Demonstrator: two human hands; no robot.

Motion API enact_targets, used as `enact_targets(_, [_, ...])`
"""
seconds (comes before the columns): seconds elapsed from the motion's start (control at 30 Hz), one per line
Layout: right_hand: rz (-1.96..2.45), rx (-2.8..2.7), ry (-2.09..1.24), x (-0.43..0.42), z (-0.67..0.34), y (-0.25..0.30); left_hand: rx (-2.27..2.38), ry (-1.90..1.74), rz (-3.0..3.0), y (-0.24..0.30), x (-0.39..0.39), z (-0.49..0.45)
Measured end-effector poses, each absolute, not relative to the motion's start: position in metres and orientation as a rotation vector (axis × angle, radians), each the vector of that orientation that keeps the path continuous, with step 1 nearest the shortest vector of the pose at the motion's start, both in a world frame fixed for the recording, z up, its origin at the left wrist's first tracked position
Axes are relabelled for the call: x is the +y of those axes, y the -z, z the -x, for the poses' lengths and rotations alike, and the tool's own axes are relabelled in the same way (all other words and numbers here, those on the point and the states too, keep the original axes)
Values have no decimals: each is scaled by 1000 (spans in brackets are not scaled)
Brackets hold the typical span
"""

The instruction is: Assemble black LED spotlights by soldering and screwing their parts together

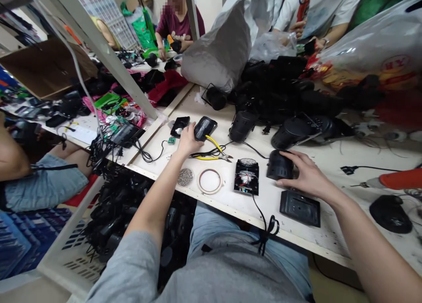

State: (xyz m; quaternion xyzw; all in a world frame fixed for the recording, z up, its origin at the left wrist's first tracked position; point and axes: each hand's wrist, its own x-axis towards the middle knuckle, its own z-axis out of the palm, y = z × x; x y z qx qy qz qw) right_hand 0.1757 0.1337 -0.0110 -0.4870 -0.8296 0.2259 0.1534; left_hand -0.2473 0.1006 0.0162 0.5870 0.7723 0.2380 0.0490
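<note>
Two hands work over the surface (343,228): the left hand (188,140) has its fingertips against a black rectangular casing (205,128), grip unclear, while the right hand (308,174) lies spread against a black cylindrical housing (279,165). Yellow-handled pliers (211,151) lie just below the casing; an opened electronics unit (246,176) sits just left of the housing.

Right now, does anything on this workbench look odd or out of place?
Yes: a small black box lies open on the bench, wires showing, and its cord droops over the bench edge in a tangled loop.
</note>
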Motion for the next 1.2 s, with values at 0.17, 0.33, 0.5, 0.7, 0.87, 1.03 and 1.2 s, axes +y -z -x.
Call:
enact_targets(0.17, [1420, -2421, -694, 132, -176, 7, 2362, -611, -1752, -9, 125, 247])
enact_targets(0.33, [1441, -2412, -690, 130, -176, 7, 2477, -583, -1774, -14, 130, 243])
enact_targets(0.5, [1483, -2420, -665, 129, -176, 10, 2568, -706, -1740, -31, 129, 244])
enact_targets(0.7, [1383, -2247, -548, 106, -164, -28, 2406, -1137, -1902, -49, 87, 214])
enact_targets(0.87, [1275, -1827, -1062, 84, -123, -69, 2035, -1320, -2174, -55, 18, 145])
enact_targets(1.03, [1254, -1568, -1553, 89, -97, -71, 1836, -1338, -2218, -50, -28, 98])
enact_targets(1.2, [1248, -1552, -1688, 88, -98, -70, 1836, -1343, -2177, -43, -41, 88])
